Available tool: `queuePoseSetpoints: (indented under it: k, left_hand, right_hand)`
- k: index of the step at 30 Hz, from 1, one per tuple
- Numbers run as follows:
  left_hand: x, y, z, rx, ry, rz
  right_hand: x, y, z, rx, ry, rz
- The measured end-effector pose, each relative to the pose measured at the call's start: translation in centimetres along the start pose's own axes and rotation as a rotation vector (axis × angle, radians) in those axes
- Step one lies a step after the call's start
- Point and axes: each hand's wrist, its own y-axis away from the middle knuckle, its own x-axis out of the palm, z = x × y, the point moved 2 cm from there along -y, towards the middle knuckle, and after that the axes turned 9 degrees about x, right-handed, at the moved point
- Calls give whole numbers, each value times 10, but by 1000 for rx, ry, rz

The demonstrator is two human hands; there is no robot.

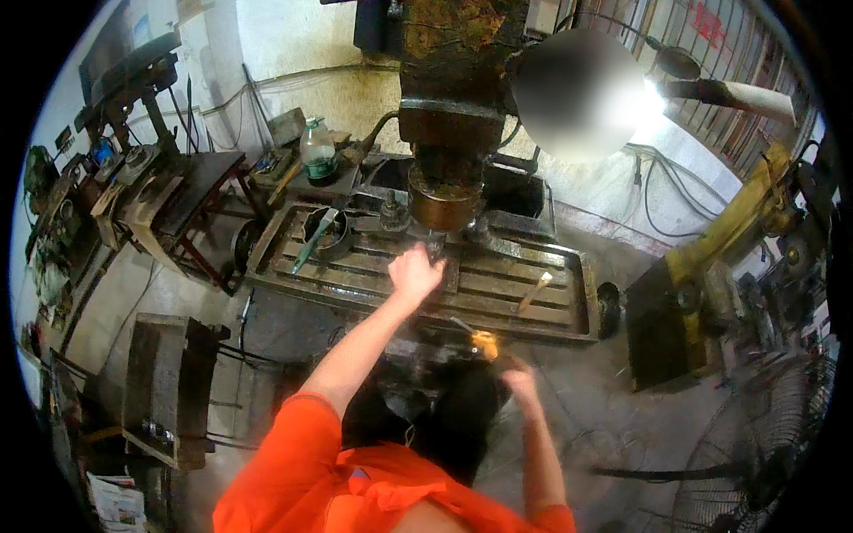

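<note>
My left hand (414, 274) is reached out over the slotted machine table (373, 289), just below the milling machine's spindle head (446, 200). Its fingers are curled closed against a small metal piece (435, 242) under the spindle; what exactly they grip is hidden. Lower and to the right, my right hand (521, 384) is smeared by motion in front of the table's front edge. Close by its fingers is a yellow tool with a thin metal nozzle (484, 344), like an air blow gun. Whether the right hand holds it does not show clearly.
A brush with a green handle (316, 240) leans across a round pan (330, 233) on the table's left. A smaller brush (534, 291) lies on the right. Behind stands a clear bottle (317, 151). A metal box (169, 391) is at left, a fan (755, 453) at lower right.
</note>
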Motion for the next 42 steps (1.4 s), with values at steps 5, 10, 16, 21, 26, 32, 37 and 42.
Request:
queuePoseSetpoints:
  k: [5,10,16,21,26,32,37,42]
  left_hand:
    - [2,-13,11,86,42,11]
    - [-57,15,61,323,3,-108]
    - [-141,80,157,369,-120,-50]
    - [-163,146,236,231,-188,67]
    - [-179,195,280,90,-245,117]
    - [-177,213,318,127,-330,186]
    - [-189,219,312,112,-307,105]
    - [-170,175,271,224,-146,172]
  right_hand:
    - [32,-25,-1,-17,-200,411]
    - [52,32,69,-1,176,319]
    - [98,101,141,59,547,920]
    - [215,137,178,-288,1240,945]
    - [308,138,153,-648,1443,763]
    - [330,164,148,-452,1388,835]
    - [230,126,201,-457,1433,515]
    - [109,48,230,-278,1460,-105]
